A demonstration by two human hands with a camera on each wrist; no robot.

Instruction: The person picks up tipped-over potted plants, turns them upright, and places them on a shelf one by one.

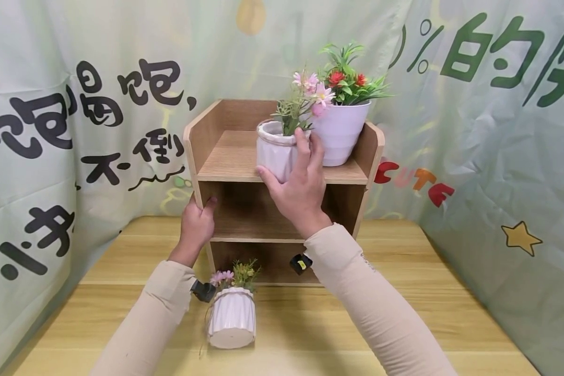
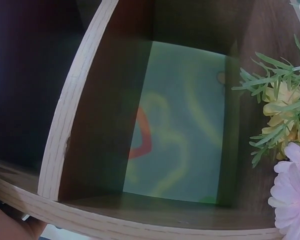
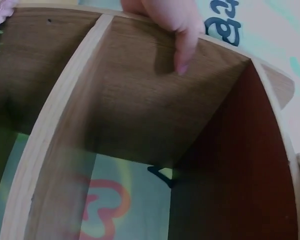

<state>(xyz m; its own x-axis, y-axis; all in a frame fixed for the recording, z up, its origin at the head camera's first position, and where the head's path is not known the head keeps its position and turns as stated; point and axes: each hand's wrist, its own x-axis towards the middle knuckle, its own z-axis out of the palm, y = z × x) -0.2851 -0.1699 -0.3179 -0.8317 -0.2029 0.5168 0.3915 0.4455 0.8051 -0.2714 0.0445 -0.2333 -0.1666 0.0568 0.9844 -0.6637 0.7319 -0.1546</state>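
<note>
My right hand grips a small white fluted pot with pink flowers, thumb on its front and fingers along its right side. This pot is at the front edge of the top tier of a wooden shelf. My left hand holds the shelf's left side panel, its thumb lying on the inner face in the right wrist view. A second white fluted pot, with pink and yellow flowers, lies tipped on the table before the shelf, its base facing me.
A larger white pot with red flowers stands at the right of the top tier, close behind the held pot. Two lower compartments open toward me. The wooden table carries the shelf, and a printed curtain hangs behind and along both sides.
</note>
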